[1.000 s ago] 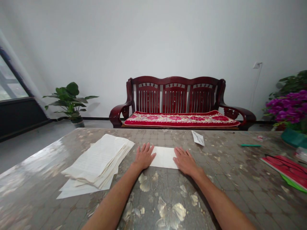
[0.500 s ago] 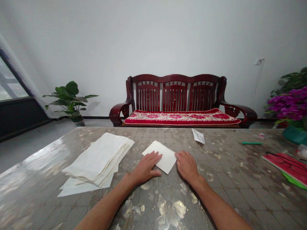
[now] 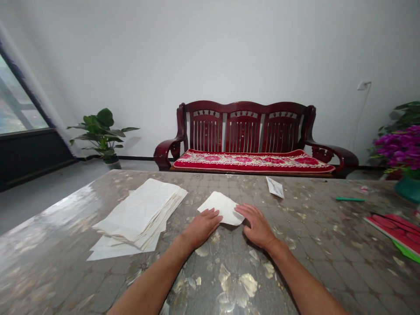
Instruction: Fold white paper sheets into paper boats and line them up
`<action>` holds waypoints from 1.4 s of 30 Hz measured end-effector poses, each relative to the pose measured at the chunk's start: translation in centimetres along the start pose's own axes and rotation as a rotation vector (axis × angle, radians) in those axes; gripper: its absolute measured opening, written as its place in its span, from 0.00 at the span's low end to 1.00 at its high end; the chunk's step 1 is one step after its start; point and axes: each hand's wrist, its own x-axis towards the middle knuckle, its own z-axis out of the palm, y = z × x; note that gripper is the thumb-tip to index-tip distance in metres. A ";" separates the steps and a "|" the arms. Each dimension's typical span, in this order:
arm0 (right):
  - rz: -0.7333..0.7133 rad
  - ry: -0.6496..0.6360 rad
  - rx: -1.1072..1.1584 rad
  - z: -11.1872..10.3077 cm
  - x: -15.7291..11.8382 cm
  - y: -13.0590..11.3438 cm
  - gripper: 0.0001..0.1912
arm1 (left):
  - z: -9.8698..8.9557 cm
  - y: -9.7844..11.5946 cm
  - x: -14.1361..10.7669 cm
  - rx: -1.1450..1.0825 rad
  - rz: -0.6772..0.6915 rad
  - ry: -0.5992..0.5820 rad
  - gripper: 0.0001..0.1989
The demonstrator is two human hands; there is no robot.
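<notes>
A small folded sheet of white paper (image 3: 223,204) lies on the patterned table in front of me, its near edge raised off the surface. My left hand (image 3: 204,225) is at its left side, fingers together over the near-left edge and the thumb hidden. At the right corner, my right hand (image 3: 257,223) has its fingers on top and its thumb low by the near edge, gripping the paper there. Farther back to the right stands a small folded white paper piece (image 3: 274,187). Left of my hands is a stack of thin white paper sheets (image 3: 141,210).
The table (image 3: 229,280) has a glossy tile-and-flower cover. On its right are a green pen (image 3: 350,199), a red book (image 3: 393,229) with glasses (image 3: 402,225) on it, and purple flowers (image 3: 400,146). Behind it stands a wooden bench (image 3: 243,131); a potted plant (image 3: 105,131) is at left.
The paper's near corner, flat and pointing toward me before, is now lifted and turned away. My right hand has moved its fingers onto the right corner. The view has shifted slightly left.
</notes>
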 end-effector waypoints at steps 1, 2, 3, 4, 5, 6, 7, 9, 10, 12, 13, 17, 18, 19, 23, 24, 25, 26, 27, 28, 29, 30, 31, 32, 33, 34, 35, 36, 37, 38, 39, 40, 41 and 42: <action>-0.019 -0.006 0.001 0.0 0.0 0.0 0.39 | 0.1 -0.1 -0.1 -0.023 -0.003 0.007 0.15; -0.032 -0.008 0.001 0.0 0.1 0.1 0.37 | 0.1 -0.2 -0.1 -0.050 -0.006 0.007 0.15; -0.042 -0.008 0.001 0.0 0.2 0.1 0.34 | 0.1 -0.3 -0.2 -0.079 -0.007 0.001 0.15; -0.052 -0.006 0.004 0.0 0.3 0.2 0.29 | 0.1 -0.4 -0.2 -0.108 -0.005 -0.005 0.15; -0.064 -0.005 0.008 -0.1 0.4 0.2 0.24 | 0.0 -0.5 -0.2 -0.137 0.000 -0.010 0.15; -0.080 -0.009 0.013 -0.2 0.6 0.2 0.20 | 0.0 -0.6 -0.2 -0.162 0.008 -0.012 0.15; -0.095 -0.016 0.017 -0.3 0.6 0.2 0.15 | 0.0 -0.7 -0.2 -0.182 0.017 -0.007 0.15; -0.110 -0.034 0.017 -0.5 0.7 0.1 0.10 | 0.0 -0.8 -0.3 -0.206 0.025 0.038 0.14; -0.107 -0.044 0.013 -0.7 0.7 0.0 0.09 | 0.1 -0.8 -0.4 -0.214 0.021 0.070 0.13; -0.089 -0.055 -0.005 -0.9 0.6 -0.3 0.09 | 0.2 -0.7 -0.6 -0.222 -0.020 0.144 0.11; -0.080 -0.056 -0.016 -1.0 0.5 -0.3 0.09 | 0.3 -0.6 -0.8 -0.223 -0.053 0.174 0.10; -0.078 -0.046 -0.044 -0.9 0.1 0.1 0.16 | 0.2 -0.1 -1.3 -0.216 -0.177 0.213 0.07; -0.082 -0.038 -0.049 -0.8 0.0 0.4 0.17 | 0.1 0.0 -1.3 -0.216 -0.191 0.210 0.07; -0.086 -0.027 -0.054 -0.8 -0.1 0.6 0.18 | 0.0 0.1 -1.4 -0.215 -0.199 0.207 0.06; -0.094 0.038 -0.104 -0.9 -0.4 1.6 0.17 | -0.4 0.7 -1.6 -0.202 -0.192 0.178 0.06; -0.099 0.052 -0.117 -1.0 -0.5 1.7 0.16 | -0.5 0.8 -1.6 -0.196 -0.190 0.168 0.06; -0.109 0.064 -0.127 -1.1 -0.5 1.6 0.16 | -0.6 1.0 -1.6 -0.192 -0.192 0.158 0.06; -0.124 0.072 -0.133 -1.2 -0.6 1.5 0.17 | -0.7 1.1 -1.6 -0.191 -0.200 0.150 0.06; -0.144 0.074 -0.135 -1.3 -0.6 1.3 0.18 | -0.7 1.3 -1.5 -0.194 -0.214 0.143 0.06; -0.165 0.071 -0.133 -1.4 -0.6 0.9 0.18 | -0.8 1.4 -1.5 -0.200 -0.231 0.138 0.07; -0.184 0.061 -0.128 -1.5 -0.6 0.5 0.19 | -0.8 1.5 -1.5 -0.208 -0.250 0.135 0.07; -0.202 0.043 -0.122 -1.6 -0.6 0.0 0.18 | -0.8 1.5 -1.5 -0.216 -0.267 0.136 0.08; -0.215 0.017 -0.115 -1.7 -0.5 -0.6 0.16 | -0.8 1.5 -1.5 -0.225 -0.281 0.138 0.08; -0.221 -0.014 -0.108 -1.8 -0.5 -1.1 0.14 | -0.8 1.5 -1.4 -0.233 -0.291 0.140 0.08; -0.219 -0.046 -0.101 -1.9 -0.5 -1.6 0.11 | -0.8 1.5 -1.4 -0.241 -0.297 0.142 0.08; -0.207 -0.077 -0.096 -1.9 -0.4 -2.1 0.09 | -0.8 1.4 -1.4 -0.248 -0.300 0.143 0.07; -0.184 -0.102 -0.097 -1.8 -0.3 -2.5 0.07 | -0.8 1.4 -1.4 -0.255 -0.300 0.143 0.06; -0.154 -0.119 -0.101 -1.8 -0.3 -2.8 0.08 | -0.8 1.4 -1.5 -0.260 -0.295 0.142 0.05; -0.117 -0.127 -0.108 -1.7 -0.2 -3.1 0.09 | -0.9 1.4 -1.5 -0.266 -0.288 0.141 0.04; -0.077 -0.131 -0.116 -1.5 -0.1 -3.2 0.12 | -0.9 1.4 -1.5 -0.271 -0.280 0.141 0.04; -0.038 -0.133 -0.122 -1.4 0.0 -3.4 0.14 | -0.9 1.4 -1.5 -0.279 -0.275 0.142 0.03; 0.002 -0.135 -0.125 -1.3 0.1 -3.5 0.15 | -0.9 1.5 -1.5 -0.287 -0.274 0.146 0.03; 0.041 -0.138 -0.126 -1.1 0.3 -3.6 0.16 | -0.9 1.5 -1.6 -0.297 -0.276 0.153 0.03; 0.078 -0.143 -0.131 -1.0 0.4 -3.7 0.17 | -0.8 1.5 -1.6 -0.307 -0.278 0.162 0.04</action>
